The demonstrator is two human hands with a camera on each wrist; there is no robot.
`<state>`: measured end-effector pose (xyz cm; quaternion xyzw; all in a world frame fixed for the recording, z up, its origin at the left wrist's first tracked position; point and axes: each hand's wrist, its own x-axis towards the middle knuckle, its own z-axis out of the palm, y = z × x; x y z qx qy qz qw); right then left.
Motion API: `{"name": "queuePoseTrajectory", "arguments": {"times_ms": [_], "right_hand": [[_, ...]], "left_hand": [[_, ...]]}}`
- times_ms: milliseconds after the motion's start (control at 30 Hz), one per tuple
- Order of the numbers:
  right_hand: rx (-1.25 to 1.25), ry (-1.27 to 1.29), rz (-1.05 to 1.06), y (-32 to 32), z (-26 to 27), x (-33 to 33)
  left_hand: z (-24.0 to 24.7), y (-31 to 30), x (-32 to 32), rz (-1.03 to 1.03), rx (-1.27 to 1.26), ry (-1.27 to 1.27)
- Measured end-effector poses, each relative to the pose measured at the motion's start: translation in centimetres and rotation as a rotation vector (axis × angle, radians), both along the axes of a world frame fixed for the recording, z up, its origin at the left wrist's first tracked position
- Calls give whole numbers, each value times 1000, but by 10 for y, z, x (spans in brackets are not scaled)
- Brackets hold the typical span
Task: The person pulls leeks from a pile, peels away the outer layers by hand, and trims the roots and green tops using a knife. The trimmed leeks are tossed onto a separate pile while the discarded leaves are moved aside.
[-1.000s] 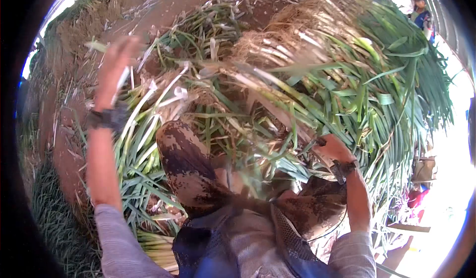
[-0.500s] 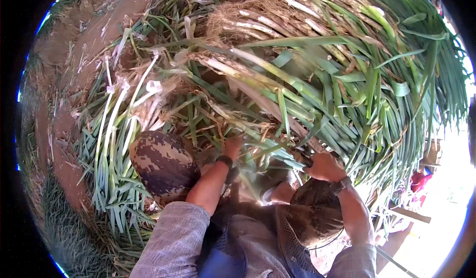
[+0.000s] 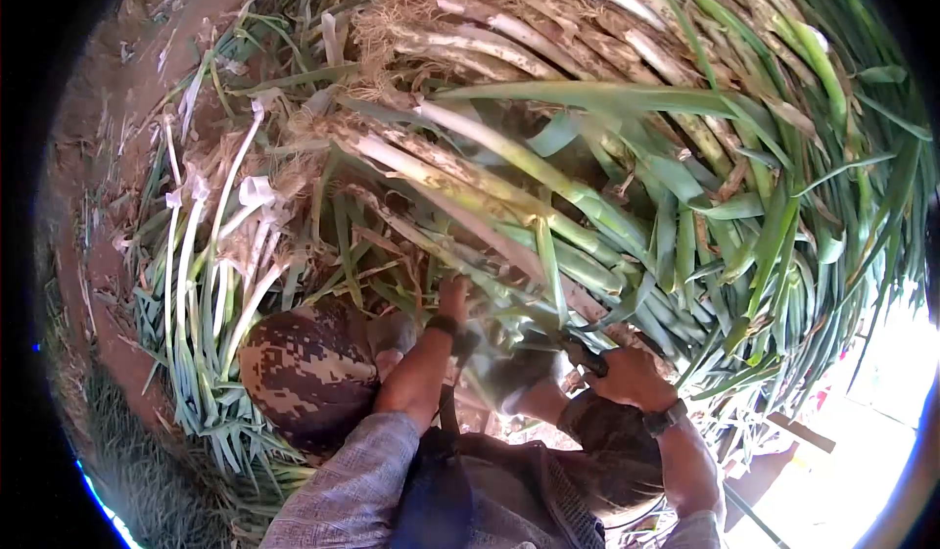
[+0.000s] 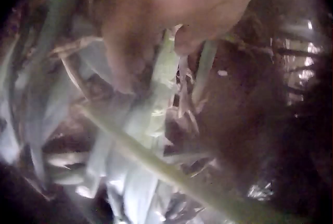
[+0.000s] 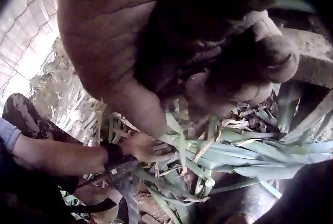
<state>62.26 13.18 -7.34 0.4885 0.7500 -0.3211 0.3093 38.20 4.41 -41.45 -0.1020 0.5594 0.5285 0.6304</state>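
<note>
My left hand (image 3: 452,299) is low between the knees. In the left wrist view its fingers and thumb close round the green stalk of a leek (image 4: 164,67), with leaves spread below. My right hand (image 3: 632,381), wearing a dark wristband, grips a dark-handled tool (image 3: 585,355) just to the right; I cannot tell its kind. Curled fingers mostly hide the tool in the right wrist view. Untrimmed leeks (image 3: 470,157) with brown roots and soiled stems lie ahead of both hands.
A big heap of rooted leeks (image 3: 783,226) fills the right side, leaves toward the right edge. Cleaner leeks (image 3: 201,294) with white stems lie on the left beside my camouflage-clad knee (image 3: 308,373). Brown soil (image 3: 88,255) shows farther left. A flat board (image 3: 801,431) lies at lower right.
My left hand has come from the far left, over the cleaner leeks, down to between the knees. My right hand has moved slightly down and left, still holding the dark-handled tool.
</note>
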Motion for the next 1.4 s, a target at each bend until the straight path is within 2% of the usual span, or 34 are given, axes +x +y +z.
{"name": "queuePoseTrajectory", "arguments": {"times_ms": [67, 100, 167, 267, 333, 367, 400, 433, 467, 500, 533, 567, 600, 667, 700, 800, 833, 867, 933, 967, 1000, 1067, 1100, 1267, 1300, 1400], "right_hand": [[27, -22, 34, 2, 1, -3], [28, -23, 30, 2, 1, -2], [44, 82, 46, 2, 3, 3], [9, 46, 34, 3, 1, 0], [25, 61, 43, 3, 3, -2], [37, 77, 56, 2, 5, -3], [47, 78, 59, 1, 6, -3], [41, 67, 68, 0, 4, -3], [35, 57, 75, 0, 4, -4], [44, 59, 80, -1, 4, -5], [21, 44, 71, -4, 5, -6], [-2, 27, 63, -5, 5, -7], [1, 23, 65, -4, 8, -8], [-48, -3, 39, -6, 16, -11], [-32, -2, 61, -7, 13, -9], [-55, -23, 41, -4, 11, -1], [-45, 7, 36, -4, 8, 3], [-51, 0, 28, -3, 6, 6], [-39, 18, -10, -3, 4, 11], [-45, 12, -16, -4, 7, 11], [-28, 36, -20, -3, 9, 10], [-9, 69, -25, -1, 10, 9], [1, 84, -12, -1, 9, 10], [116, 166, 102, -2, 8, 5], [119, 153, 115, -2, 12, -1], [111, 151, 138, -5, 32, -18]], "left_hand": [[-17, -4, 4, -51, 139, 167], [13, 15, -2, 141, -106, -106], [7, 13, -3, 94, -42, -116], [-27, 12, -15, 45, 57, -183], [-2, 22, -14, 141, 106, 47], [68, 34, -21, 152, 52, -29], [65, 33, -24, 155, 62, -28], [53, 29, -32, 57, 185, -18], [35, 26, -40, -42, 308, -6], [-1, 22, -44, -39, 317, -3], [-47, 17, -44, -231, 560, 460], [-69, 17, -42, -421, 787, 930], [-57, 21, -40, -416, 789, 928], [-7, 24, -36, -73, 393, -284], [-7, 24, -33, 38, 402, -484], [-31, 25, -18, -43, 287, -353], [-12, 31, -4, 70, 61, -212], [2, 40, -3, 64, 54, -220], [2, 50, 4, 132, -83, -181], [-56, 30, 1, 79, 116, -190], [-45, 37, 1, 77, 117, -190], [-4, 55, -4, 78, -77, -100], [-2, 53, -3, 77, -73, -91], [-7, 23, 2, 149, 564, 604], [65, 26, -10, 319, 269, -171], [135, 20, -18, 221, 322, -234]]}}
